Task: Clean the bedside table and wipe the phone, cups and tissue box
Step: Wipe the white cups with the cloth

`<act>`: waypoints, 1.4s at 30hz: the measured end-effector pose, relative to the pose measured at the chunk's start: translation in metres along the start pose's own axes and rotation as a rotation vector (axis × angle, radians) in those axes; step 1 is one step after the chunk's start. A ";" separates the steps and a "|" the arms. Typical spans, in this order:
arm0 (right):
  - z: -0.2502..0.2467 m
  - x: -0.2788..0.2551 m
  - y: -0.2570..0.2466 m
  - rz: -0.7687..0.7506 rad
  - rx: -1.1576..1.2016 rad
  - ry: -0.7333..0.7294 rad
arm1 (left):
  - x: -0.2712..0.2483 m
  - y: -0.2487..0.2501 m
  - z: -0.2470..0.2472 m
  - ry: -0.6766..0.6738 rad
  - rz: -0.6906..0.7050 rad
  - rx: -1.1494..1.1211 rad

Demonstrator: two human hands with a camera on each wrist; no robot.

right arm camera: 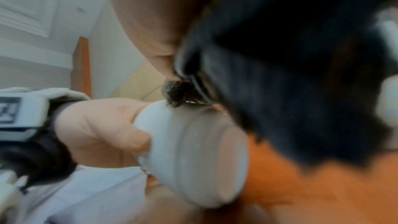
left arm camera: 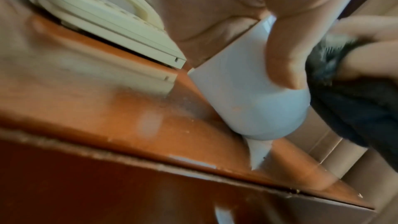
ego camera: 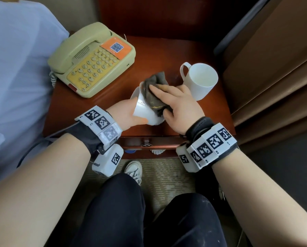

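**Cup tipped and rubbed with a cloth**

Closest in, at 6 o'clock: dark trousers [ego camera: 120, 209] and a white shoe [ego camera: 134, 171] on the carpet.

Just past those, at the near edge of the red-brown surface [ego camera: 99, 111]: a white cup [ego camera: 143, 111] tipped on its side, bottom end toward the body, open end pointing away. Left hand [ego camera: 122, 114] at 9 o'clock of the cup, fingers curled round its side, thumb [left arm camera: 284, 54] pressed on the cup wall. Lower edge of the cup touching the surface, as seen from the left wrist.

Right hand [ego camera: 180, 106] at 3 o'clock of the cup, fingers close together and bent over a dark grey cloth [ego camera: 153, 93], thumb under its near end, cloth pressed onto the cup. Cloth draped over the cup from rim to bottom.

Farther out, at 2 o'clock: a second white cup [ego camera: 199, 81] standing upright, handle toward 10 o'clock, near the right hand.

Farther still, at 10 o'clock: a cream phone [ego camera: 92, 61] with its handset in place and an orange sticker on top, well apart from both cups.

Pale blue bedding [ego camera: 17, 77] at 9 o'clock, beside the surface.
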State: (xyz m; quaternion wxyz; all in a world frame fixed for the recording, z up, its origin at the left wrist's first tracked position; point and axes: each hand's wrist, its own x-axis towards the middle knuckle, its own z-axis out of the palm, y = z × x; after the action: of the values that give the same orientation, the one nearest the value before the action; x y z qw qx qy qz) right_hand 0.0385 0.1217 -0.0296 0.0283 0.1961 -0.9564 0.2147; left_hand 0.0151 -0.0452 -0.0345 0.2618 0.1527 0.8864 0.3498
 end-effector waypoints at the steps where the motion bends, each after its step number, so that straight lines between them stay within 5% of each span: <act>1: 0.004 0.001 -0.004 -0.064 -0.021 0.031 | 0.001 0.001 -0.001 0.003 0.015 -0.001; 5: 0.017 -0.009 0.003 -0.133 -0.094 0.048 | 0.003 0.002 -0.001 0.010 -0.009 0.031; 12: 0.007 -0.048 0.038 0.113 -0.121 -0.026 | 0.007 0.002 0.000 0.032 -0.069 0.079; 20: 0.013 -0.001 -0.015 -0.165 -0.180 0.069 | 0.001 0.008 -0.001 0.019 0.016 0.060; 29: 0.004 -0.046 0.035 0.040 -0.192 0.041 | 0.006 0.003 0.000 0.059 -0.050 0.043; 35: 0.009 -0.005 -0.009 -0.103 -0.115 0.035 | 0.002 0.007 -0.001 0.042 0.067 -0.022; 42: -0.004 -0.018 0.030 0.416 0.087 -0.317 | 0.006 -0.002 0.002 0.050 -0.050 0.053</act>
State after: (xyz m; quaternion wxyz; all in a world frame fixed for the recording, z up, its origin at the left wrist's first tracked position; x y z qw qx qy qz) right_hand 0.0439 0.1546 -0.0409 -0.1753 0.0275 -0.9584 0.2235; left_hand 0.0109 -0.0432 -0.0392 0.2441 0.1287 0.9051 0.3233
